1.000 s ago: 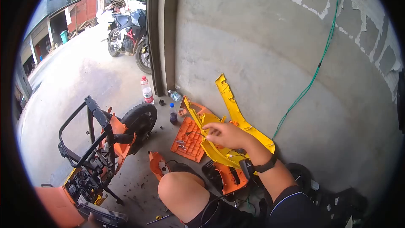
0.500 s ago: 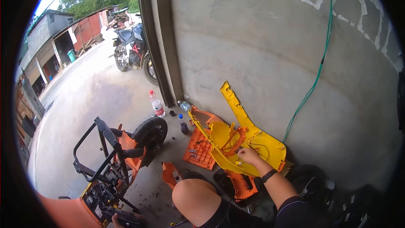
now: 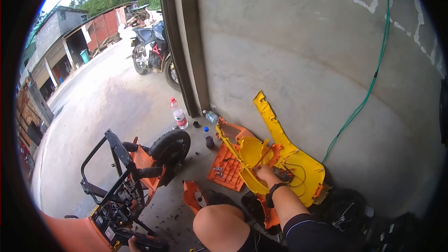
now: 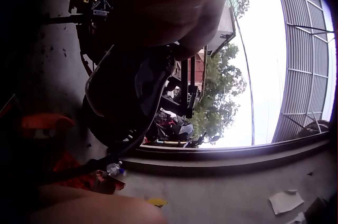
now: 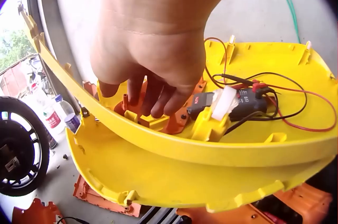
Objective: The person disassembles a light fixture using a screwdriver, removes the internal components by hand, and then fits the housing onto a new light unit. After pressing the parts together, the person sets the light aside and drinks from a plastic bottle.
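My right hand [image 3: 266, 173] reaches into the yellow body panel [image 3: 308, 172]. In the right wrist view its fingers [image 5: 168, 100] hang loosely down over an orange bracket [image 5: 182, 121], behind the panel's raised rim. Just right of the fingertips a dark handheld meter [image 5: 245, 107] lies in the panel, its red and black leads looped beside it. At the lower left of the head view, part of my left hand [image 3: 134, 243] shows at a dark part [image 3: 147, 242] beside the black scooter frame [image 3: 123, 158]. The left wrist view shows that hand [image 4: 179, 29] from close up, fingers curled over the dark part.
An orange grid panel [image 3: 221, 170] holding small tools lies left of the yellow panel. Bottles [image 3: 179, 117] stand near the doorway post. The scooter's wheel [image 3: 172, 147] is at left; a grey wall [image 3: 289, 65] rises behind. A knee [image 3: 219, 226] is in front.
My right hand has lowered from above the yellow panel's left side into it, then shifted left, leaving the meter showing to its right. The head view has swung about slightly.
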Demonstrator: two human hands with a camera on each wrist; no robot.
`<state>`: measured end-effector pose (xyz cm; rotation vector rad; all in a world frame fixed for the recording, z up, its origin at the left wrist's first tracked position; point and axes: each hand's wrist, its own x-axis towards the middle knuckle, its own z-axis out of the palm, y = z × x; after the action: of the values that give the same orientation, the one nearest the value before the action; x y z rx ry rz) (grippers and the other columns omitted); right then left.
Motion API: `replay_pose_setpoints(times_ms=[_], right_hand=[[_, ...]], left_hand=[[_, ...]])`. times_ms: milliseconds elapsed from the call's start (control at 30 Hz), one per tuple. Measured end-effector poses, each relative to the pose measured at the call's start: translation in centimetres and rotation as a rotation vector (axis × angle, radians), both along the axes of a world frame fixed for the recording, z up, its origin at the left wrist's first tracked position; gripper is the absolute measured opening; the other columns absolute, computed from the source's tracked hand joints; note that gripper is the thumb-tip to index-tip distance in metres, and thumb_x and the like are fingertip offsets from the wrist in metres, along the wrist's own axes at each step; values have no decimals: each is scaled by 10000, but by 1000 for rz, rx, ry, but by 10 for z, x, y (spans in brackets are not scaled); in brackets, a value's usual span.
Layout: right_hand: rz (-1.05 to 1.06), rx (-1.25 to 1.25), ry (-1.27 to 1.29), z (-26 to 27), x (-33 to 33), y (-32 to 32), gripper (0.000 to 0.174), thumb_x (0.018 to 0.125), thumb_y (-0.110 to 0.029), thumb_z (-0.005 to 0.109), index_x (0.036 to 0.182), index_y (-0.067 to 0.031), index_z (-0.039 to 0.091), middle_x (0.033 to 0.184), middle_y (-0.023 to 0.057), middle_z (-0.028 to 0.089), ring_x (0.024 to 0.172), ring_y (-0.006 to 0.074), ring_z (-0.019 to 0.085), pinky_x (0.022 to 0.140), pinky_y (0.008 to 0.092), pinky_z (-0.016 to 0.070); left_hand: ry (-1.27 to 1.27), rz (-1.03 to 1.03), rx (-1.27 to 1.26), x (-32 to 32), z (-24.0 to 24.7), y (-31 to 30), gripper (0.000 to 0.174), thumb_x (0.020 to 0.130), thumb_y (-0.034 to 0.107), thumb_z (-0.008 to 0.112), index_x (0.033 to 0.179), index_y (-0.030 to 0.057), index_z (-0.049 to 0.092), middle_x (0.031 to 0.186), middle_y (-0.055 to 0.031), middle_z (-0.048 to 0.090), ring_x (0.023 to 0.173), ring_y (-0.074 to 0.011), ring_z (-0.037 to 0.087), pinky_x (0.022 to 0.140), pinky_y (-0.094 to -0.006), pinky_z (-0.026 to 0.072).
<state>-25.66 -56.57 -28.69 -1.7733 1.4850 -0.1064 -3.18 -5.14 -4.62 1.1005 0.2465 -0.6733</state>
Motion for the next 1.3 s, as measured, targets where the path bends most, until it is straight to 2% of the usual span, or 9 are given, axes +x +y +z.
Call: replay_pose_setpoints(times_ms=[367,533,667,767,1000,1033,1133,1267,1300], right_hand=[[-40,-127,118,-8,8,5,367,940,-405,560,1079,-122,748,1114,158,715,1073,351,665,940,457,503],[-71,-74,-57,-3,-6,10,369,943,-400,569,1102,-117,745,1123,167,713,1086,352,661,951,451,501],[-57,-129,-8,17,-36,10,372,940,-369,589,1158,-98,722,1177,164,700,1130,348,643,960,442,500],[7,-122,80,3,-76,2,397,913,-326,603,1202,-63,675,1199,202,679,1140,369,633,958,452,498],[-241,-22,453,23,-146,10,592,857,-328,635,1365,-36,549,1310,265,606,1238,391,579,1013,452,483],[-255,137,458,28,-155,8,481,895,-298,599,1303,-44,613,1383,231,568,1288,401,529,1054,475,452],[-267,180,565,25,-176,11,518,924,-331,581,1364,-59,593,1448,183,535,1351,391,483,1081,445,425],[-243,193,709,36,-191,13,498,943,-333,562,1358,-61,604,1477,149,519,1346,339,514,1070,468,440],[-196,140,707,23,-199,8,475,931,-293,566,1344,-62,613,1428,162,562,1278,344,577,1031,468,474]], left_hand=[[-3,45,49,4,-3,-12,353,943,327,565,1063,4,642,996,-146,683,949,-308,653,915,-447,528],[23,15,-37,8,-5,-6,322,929,303,591,1053,10,645,984,-133,679,944,-288,650,912,-430,527],[15,11,-45,6,-2,-3,322,925,305,599,1045,9,646,976,-132,681,943,-292,650,910,-433,528],[18,22,-59,2,1,1,322,925,310,603,1035,11,648,964,-134,683,933,-295,652,902,-433,530],[37,-4,-35,-3,6,7,285,923,292,627,1026,28,659,959,-102,692,917,-276,657,882,-421,533],[53,-2,-36,-6,9,6,277,921,286,636,1029,32,661,959,-89,693,917,-266,658,878,-416,533],[24,15,12,-12,13,4,270,914,282,652,1036,41,663,958,-71,695,901,-250,660,865,-404,537],[-30,113,-52,-13,-16,10,220,918,281,621,974,68,626,836,-64,665,810,-201,677,761,-347,563],[-98,82,-49,-6,-32,15,212,899,249,615,999,61,621,870,-77,673,822,-213,681,780,-356,569]])
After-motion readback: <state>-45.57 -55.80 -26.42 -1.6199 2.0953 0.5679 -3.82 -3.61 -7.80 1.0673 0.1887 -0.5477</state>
